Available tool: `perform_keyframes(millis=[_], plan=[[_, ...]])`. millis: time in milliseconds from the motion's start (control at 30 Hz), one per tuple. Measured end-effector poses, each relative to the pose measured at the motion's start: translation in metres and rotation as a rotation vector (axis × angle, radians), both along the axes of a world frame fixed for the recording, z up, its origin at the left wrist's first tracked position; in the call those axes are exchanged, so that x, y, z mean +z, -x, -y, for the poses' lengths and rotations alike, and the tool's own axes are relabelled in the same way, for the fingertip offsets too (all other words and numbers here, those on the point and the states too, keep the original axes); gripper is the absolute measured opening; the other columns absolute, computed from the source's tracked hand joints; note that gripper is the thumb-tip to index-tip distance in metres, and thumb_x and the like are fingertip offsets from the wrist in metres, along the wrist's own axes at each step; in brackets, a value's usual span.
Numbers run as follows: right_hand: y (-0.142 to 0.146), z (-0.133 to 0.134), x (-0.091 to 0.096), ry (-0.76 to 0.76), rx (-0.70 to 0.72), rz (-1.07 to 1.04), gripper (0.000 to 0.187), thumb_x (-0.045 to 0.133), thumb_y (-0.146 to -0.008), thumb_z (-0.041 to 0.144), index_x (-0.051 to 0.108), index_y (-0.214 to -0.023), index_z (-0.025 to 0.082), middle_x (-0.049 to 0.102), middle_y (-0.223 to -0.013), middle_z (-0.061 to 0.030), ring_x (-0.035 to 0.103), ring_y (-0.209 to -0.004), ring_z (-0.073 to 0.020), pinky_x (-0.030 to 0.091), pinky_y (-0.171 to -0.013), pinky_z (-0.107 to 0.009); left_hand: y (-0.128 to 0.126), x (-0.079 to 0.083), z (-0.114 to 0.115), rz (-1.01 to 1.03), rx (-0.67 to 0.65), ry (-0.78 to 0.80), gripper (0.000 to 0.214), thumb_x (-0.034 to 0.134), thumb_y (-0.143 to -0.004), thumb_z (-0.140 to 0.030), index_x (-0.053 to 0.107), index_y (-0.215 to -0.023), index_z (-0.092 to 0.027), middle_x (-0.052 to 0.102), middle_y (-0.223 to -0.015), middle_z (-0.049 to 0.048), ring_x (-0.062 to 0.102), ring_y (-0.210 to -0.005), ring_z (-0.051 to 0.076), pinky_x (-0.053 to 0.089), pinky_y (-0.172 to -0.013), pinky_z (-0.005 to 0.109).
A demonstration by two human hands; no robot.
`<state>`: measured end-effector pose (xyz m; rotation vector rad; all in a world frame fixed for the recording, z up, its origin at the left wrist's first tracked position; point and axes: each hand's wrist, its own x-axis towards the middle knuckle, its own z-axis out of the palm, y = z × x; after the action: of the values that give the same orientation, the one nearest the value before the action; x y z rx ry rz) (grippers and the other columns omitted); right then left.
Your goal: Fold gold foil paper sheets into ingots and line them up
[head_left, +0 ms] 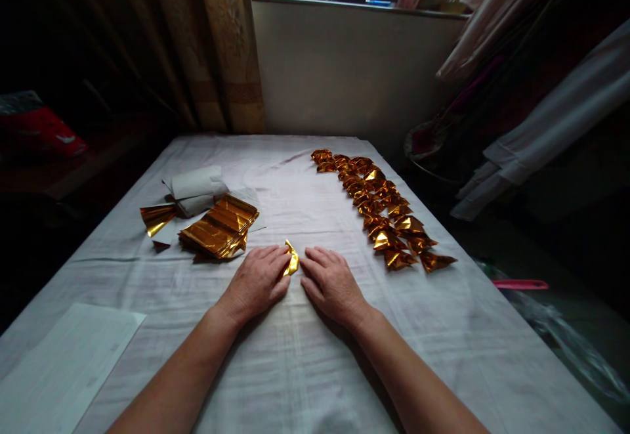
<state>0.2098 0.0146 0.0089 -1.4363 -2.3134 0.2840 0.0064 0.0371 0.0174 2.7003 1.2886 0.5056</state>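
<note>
A small folded piece of gold foil paper (292, 260) stands between my two hands on the white cloth (305, 355). My left hand (258, 281) lies knuckles up with its fingertips pressed against the foil piece. My right hand (331, 283) rests flat just right of it, fingers stretched out and together, almost touching the foil. A stack of flat gold foil sheets (220, 226) lies to the upper left of my left hand. A long row of several folded gold pieces (381, 207) runs diagonally on the right side of the cloth.
A roll of white paper (197, 183) and a loose gold sheet (157, 217) sit behind the stack. White paper sheets (63, 368) lie at the near left corner. A curtain (216, 46), a white wall (344, 66) and hanging clothes (541, 119) surround the table.
</note>
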Motion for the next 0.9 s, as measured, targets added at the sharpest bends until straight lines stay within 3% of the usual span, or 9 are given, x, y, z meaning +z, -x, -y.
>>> perform_keyframes(millis=[233, 567, 633, 767, 900], plan=[[0.007, -0.016, 0.003, -0.009, -0.026, 0.023, 0.038, 0.062, -0.088, 0.024, 0.063, -0.126, 0.021, 0.060, -0.135, -0.0120, 0.052, -0.126, -0.0299, 0.042, -0.105, -0.047, 0.001, 0.002, 0.001, 0.020, -0.003, -0.041, 0.035, 0.060, -0.085, -0.019, 0.064, -0.120, -0.021, 0.067, -0.120, 0.0088, 0.059, -0.113, 0.026, 0.046, -0.100, 0.043], [0.005, -0.016, -0.009, -0.008, -0.031, -0.079, 0.040, 0.059, -0.091, 0.028, 0.060, -0.131, 0.021, 0.057, -0.141, -0.0102, 0.047, -0.133, -0.0299, 0.035, -0.111, -0.050, -0.001, 0.010, 0.002, -0.071, 0.015, -0.100, 0.012, 0.059, -0.086, -0.019, 0.066, -0.097, -0.020, 0.073, -0.092, 0.0052, 0.067, -0.087, 0.023, 0.050, -0.083, 0.038], [0.004, -0.015, -0.009, -0.010, -0.033, -0.079, 0.042, 0.059, -0.090, 0.028, 0.059, -0.132, 0.020, 0.056, -0.142, -0.0105, 0.046, -0.134, -0.0300, 0.034, -0.112, -0.050, 0.001, 0.008, 0.002, -0.046, 0.022, -0.112, 0.016, 0.055, -0.090, -0.019, 0.065, -0.102, -0.019, 0.074, -0.092, 0.0056, 0.069, -0.086, 0.022, 0.051, -0.080, 0.035], [0.005, -0.014, -0.008, -0.018, -0.026, -0.057, 0.043, 0.060, -0.090, 0.028, 0.059, -0.132, 0.020, 0.056, -0.142, -0.0103, 0.046, -0.134, -0.0303, 0.033, -0.113, -0.049, 0.005, -0.001, 0.003, -0.025, 0.090, -0.183, 0.039, 0.048, -0.094, -0.018, 0.053, -0.133, -0.016, 0.075, -0.095, 0.0073, 0.070, -0.084, 0.020, 0.052, -0.077, 0.032], [0.006, -0.013, -0.008, -0.047, -0.029, -0.026, 0.043, 0.059, -0.090, 0.028, 0.059, -0.132, 0.020, 0.057, -0.140, -0.0112, 0.048, -0.131, -0.0312, 0.034, -0.111, -0.050, 0.008, -0.011, 0.005, -0.023, 0.217, -0.226, 0.048, 0.050, -0.095, -0.023, 0.046, -0.142, -0.017, 0.074, -0.087, 0.0057, 0.067, -0.074, 0.019, 0.050, -0.070, 0.030]])
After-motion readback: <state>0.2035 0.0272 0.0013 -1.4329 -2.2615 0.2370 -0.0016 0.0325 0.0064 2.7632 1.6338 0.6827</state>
